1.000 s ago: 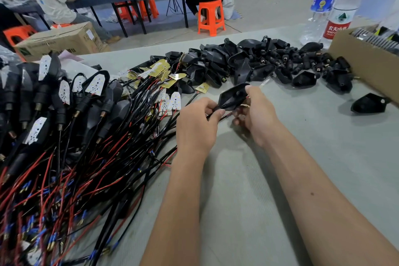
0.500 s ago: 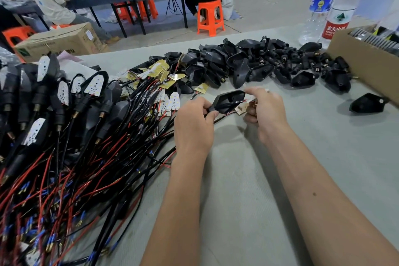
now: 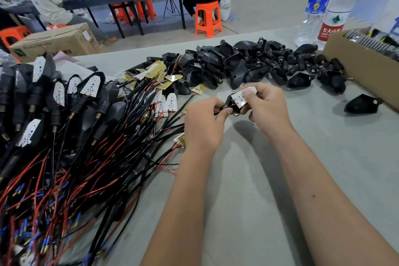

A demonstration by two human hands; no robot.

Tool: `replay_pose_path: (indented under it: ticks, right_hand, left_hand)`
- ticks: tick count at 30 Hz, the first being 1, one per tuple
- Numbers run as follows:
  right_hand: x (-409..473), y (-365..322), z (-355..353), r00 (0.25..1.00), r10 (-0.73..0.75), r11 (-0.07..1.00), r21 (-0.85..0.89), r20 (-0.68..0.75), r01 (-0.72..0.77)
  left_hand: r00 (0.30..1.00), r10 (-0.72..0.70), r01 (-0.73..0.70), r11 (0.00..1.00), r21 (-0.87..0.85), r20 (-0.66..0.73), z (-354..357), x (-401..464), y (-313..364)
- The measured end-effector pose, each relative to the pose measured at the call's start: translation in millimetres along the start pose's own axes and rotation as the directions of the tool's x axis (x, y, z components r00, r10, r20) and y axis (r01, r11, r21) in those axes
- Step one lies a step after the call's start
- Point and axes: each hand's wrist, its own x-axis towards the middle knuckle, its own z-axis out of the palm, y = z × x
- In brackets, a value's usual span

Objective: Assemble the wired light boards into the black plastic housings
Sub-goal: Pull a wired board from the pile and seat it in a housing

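Head view: both hands' fingers pinch a black housing [image 3: 232,104] holding a white light board [image 3: 241,96].

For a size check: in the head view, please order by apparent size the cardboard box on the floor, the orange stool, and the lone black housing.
1. Cardboard box
2. Orange stool
3. Lone housing

The box and stool stand farther away, so their true sizes are larger than they look.
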Motion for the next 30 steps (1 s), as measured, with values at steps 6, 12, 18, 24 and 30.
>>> replay_pose_path:
  ticks: [6,12,18,24,30]
  right_hand:
    - [4.2,7.0,-3.6,0.999,0.054,0.997,-0.048,0.000,-0.054]
    - [3.8,10.5,-1.5,0.997,0.022,0.995,-0.095,-0.074,-0.029]
    - [2.2,6.5,-8.1,0.995,-0.073,0.990,-0.121,-0.061,0.065]
    - [2.5,8.7,-6.2,0.986,-0.031,0.996,-0.085,-0.166,0.017]
    - [3.6,4.5,-13.7,0.957,0.284,0.896,0.340,0.057,-0.286]
  left_hand:
    - [0.994,-0.079,0.076,0.996,-0.043,-0.081,9.9,-3.7,2.8]
    - [0.984,-0.121,0.110,0.990,-0.084,-0.129,11.1,-6.4,8.0]
    - [0.988,-0.145,0.130,0.969,-0.212,-0.056,6.9,-3.3,3.4]
    - [0.996,-0.085,0.081,0.966,-0.244,-0.004,7.8,-3.0,1.9]
    - [0.998,-0.059,0.051,0.961,-0.273,-0.022,8.1,-1.7,3.2]
